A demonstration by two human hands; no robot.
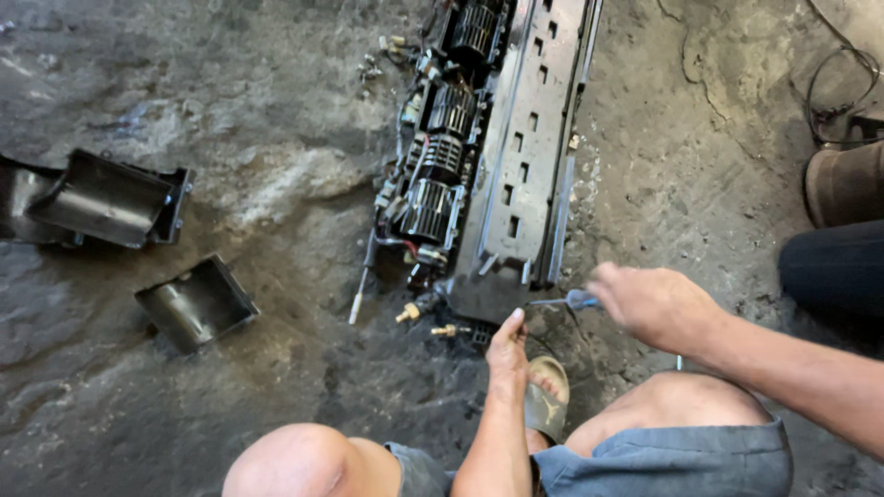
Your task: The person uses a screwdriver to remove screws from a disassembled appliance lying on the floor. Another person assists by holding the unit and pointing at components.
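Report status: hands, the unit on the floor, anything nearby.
Right hand grips screwdriver, tip at long black assembly. Left hand touches its near end. Two loose black housings left.

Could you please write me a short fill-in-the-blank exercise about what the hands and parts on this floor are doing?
1. The right hand holds a ____ with a blue handle.
2. The left hand touches the near end of the long black ____ assembly.
3. Two loose black housings lie on the concrete ____.
4. Along the assembly's left side sits a row of ____ fan wheels.

Missing words: screwdriver; blower; floor; black
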